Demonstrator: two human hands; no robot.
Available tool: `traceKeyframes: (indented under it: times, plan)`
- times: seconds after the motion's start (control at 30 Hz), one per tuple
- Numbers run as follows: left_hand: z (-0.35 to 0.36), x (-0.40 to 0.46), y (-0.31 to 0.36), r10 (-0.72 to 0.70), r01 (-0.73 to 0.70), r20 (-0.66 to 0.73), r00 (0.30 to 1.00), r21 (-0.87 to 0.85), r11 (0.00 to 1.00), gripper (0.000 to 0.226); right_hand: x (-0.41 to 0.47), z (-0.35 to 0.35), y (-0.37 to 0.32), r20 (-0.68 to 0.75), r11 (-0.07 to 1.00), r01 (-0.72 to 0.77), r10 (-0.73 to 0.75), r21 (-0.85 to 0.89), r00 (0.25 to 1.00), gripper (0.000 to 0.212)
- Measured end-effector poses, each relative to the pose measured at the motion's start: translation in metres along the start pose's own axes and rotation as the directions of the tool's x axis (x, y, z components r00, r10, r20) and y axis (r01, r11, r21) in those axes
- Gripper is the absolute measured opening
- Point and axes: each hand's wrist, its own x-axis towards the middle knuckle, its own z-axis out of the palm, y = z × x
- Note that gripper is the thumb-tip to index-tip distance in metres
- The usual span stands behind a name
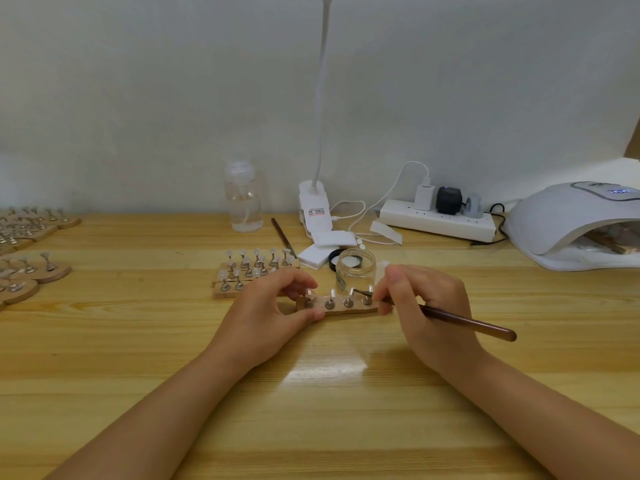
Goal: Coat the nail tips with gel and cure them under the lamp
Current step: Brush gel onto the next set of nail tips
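A small wooden holder strip (341,309) lies at the table's middle, carrying several clear nail tips (333,294) on metal stands. My left hand (268,311) grips the strip's left end between thumb and fingers. My right hand (427,310) holds a brown-handled gel brush (464,322) like a pen; its bristle end touches a tip near the strip's right end. An open clear gel jar (356,268) stands just behind the strip. The white curing lamp (568,223) sits at the far right with wooden holders inside its opening.
More wooden holders with nail tips (254,268) lie behind my left hand, others (26,258) at the left edge. A clear bottle (243,199), a clip lamp base (313,209), white pads (320,251), a second brush (282,235), a black lid and a power strip (438,220) line the back.
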Motion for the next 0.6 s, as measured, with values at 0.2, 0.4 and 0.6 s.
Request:
traceKeyframes:
  times: [0.2,0.4,0.6]
  plan:
    - [0.0005,0.0005,-0.0014,0.000,0.000,-0.007,1.000,-0.006,1.000,0.033,-0.0038,0.0012,-0.0014,0.017,0.984,-0.086,0.084,0.154,0.996,0.053]
    - [0.0009,0.0013,-0.0027,-0.019,0.019,-0.009,1.000,-0.021,1.000,0.033,0.0019,-0.0054,0.0029,-0.088,0.993,-0.093,0.100,0.079,0.991,0.047]
    - [0.0002,0.0008,-0.0019,-0.031,0.031,-0.005,1.000,-0.025,0.999,0.032,0.0022,-0.0068,0.0029,-0.047,0.994,-0.092,0.095,0.056,0.994,0.045]
